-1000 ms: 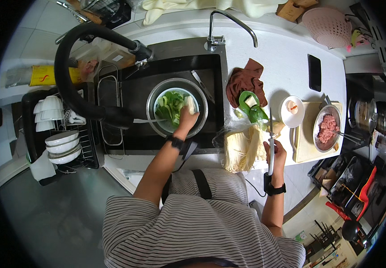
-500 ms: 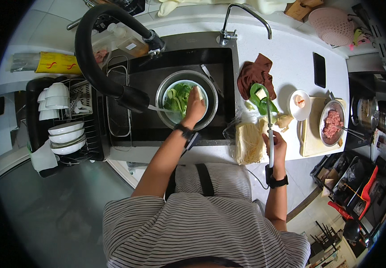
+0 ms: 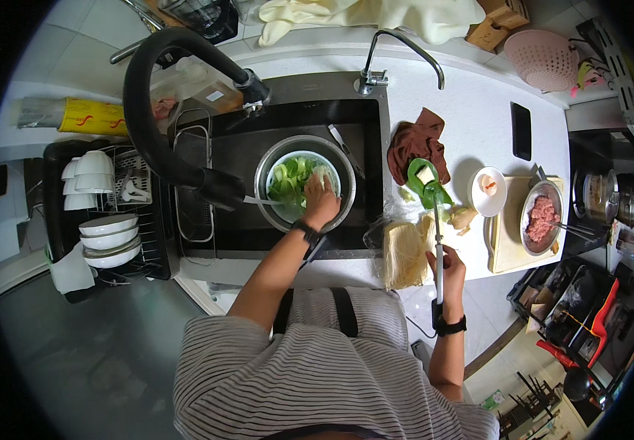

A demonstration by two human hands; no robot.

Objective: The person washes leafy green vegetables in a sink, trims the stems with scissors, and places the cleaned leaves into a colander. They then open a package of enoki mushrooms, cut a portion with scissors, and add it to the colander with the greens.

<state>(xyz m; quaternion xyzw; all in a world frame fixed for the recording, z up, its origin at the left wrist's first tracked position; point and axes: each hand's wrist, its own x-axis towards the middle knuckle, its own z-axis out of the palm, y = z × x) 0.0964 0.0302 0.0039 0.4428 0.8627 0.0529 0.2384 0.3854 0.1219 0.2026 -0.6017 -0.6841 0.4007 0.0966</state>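
My left hand (image 3: 321, 202) reaches into a round metal bowl (image 3: 273, 158) in the black sink and rests on green leafy vegetables (image 3: 292, 180) in water. A thin stream from the black hose sprayer (image 3: 218, 189) runs into the bowl. My right hand (image 3: 445, 270) grips the handle of a long knife (image 3: 437, 235) that points away from me over the white counter, near a green leaf (image 3: 423, 180) with a pale chunk on it. A pale flat stack in clear plastic (image 3: 403, 253) lies just left of that hand.
A dish rack (image 3: 104, 213) with white bowls stands left of the sink. On the right sit a small white dish (image 3: 488, 191), a wooden board (image 3: 506, 253), a metal bowl of minced meat (image 3: 542, 218), a brown cloth (image 3: 414, 143), a black phone (image 3: 521, 130) and a pink colander (image 3: 543, 59). The tap (image 3: 405, 48) arches behind.
My left hand stays in the bowl and has shifted slightly over the greens. The right hand keeps hold of the knife. The view has drifted with my head.
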